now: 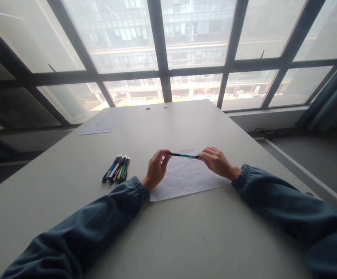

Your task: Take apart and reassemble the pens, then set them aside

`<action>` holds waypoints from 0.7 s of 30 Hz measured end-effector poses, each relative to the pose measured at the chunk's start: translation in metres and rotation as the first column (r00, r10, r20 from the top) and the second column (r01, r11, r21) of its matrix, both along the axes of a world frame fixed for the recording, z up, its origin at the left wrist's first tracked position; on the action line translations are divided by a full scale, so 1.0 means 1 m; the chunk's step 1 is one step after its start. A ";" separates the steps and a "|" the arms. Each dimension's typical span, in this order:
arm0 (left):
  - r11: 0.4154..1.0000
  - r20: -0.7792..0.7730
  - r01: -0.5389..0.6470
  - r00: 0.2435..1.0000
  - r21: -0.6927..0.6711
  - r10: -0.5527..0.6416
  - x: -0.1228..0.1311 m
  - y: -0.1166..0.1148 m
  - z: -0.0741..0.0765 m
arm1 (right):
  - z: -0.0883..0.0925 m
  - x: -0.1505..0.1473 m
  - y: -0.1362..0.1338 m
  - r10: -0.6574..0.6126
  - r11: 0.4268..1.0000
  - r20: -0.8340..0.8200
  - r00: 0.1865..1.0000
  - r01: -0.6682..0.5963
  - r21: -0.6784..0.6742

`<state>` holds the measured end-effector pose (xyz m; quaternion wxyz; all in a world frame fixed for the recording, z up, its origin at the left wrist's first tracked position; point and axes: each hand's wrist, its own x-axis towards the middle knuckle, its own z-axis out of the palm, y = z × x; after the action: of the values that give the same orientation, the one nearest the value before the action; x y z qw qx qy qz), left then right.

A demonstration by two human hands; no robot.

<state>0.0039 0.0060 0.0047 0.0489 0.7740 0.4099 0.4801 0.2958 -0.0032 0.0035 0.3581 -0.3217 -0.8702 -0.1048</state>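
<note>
- Green and black, the pen (pixel 183 155) sits at the centre of the frame, pinched at both ends: our left hand (pixel 156 169) holds one tip, our right hand (pixel 217 162) the other.
- Its long axis runs left to right, level, just above the sheet of paper (pixel 186 180); neither hand is nearer, since both grip it.
- Left of centre, a bundle of pens (pixel 116 169) lies loose on the grey table (pixel 186 232); we see no container.
- Upper left, more paper (pixel 103 122) rests by the window.

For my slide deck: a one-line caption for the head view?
Left hand and right hand hold a pen by its ends above paper; more pens lie nearby.
</note>
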 end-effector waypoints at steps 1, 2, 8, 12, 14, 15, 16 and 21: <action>1.000 0.000 -0.001 1.000 -0.002 0.001 0.000 0.000 0.000 | 0.000 0.000 0.001 0.006 1.000 0.015 1.000 -0.006 -0.002; 1.000 0.001 0.000 1.000 -0.005 0.000 0.000 0.000 0.000 | 0.000 0.001 0.001 0.008 1.000 0.026 1.000 -0.008 -0.003; 0.999 0.064 0.026 0.998 -0.042 -0.023 0.002 0.000 0.000 | 0.000 0.010 0.011 -0.067 0.998 0.021 0.998 0.067 0.011; 0.996 0.072 0.048 0.996 -0.075 -0.042 0.003 0.000 0.000 | -0.001 0.029 0.029 -0.275 0.961 -0.046 0.960 0.273 -0.037; 0.995 0.047 0.062 0.997 -0.082 -0.058 0.003 0.000 0.000 | -0.003 0.042 0.042 -0.432 0.899 -0.076 0.899 0.423 -0.109; 0.994 0.037 0.066 0.997 -0.086 -0.063 0.003 0.000 0.000 | -0.004 0.049 0.049 -0.507 0.856 -0.073 0.859 0.493 -0.152; 0.993 0.031 0.068 0.997 -0.093 -0.065 0.003 0.000 0.000 | -0.005 0.057 0.056 -0.582 0.804 -0.066 0.811 0.561 -0.197; 0.990 0.021 0.079 0.997 -0.117 -0.077 0.004 0.000 0.000 | -0.011 0.097 0.091 -0.847 0.494 -0.001 0.532 0.784 -0.377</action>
<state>0.0078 0.0062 0.0043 0.1166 0.7811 0.4066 0.4593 0.3930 0.0883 -0.0076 0.2852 -0.7591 -0.5791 -0.0840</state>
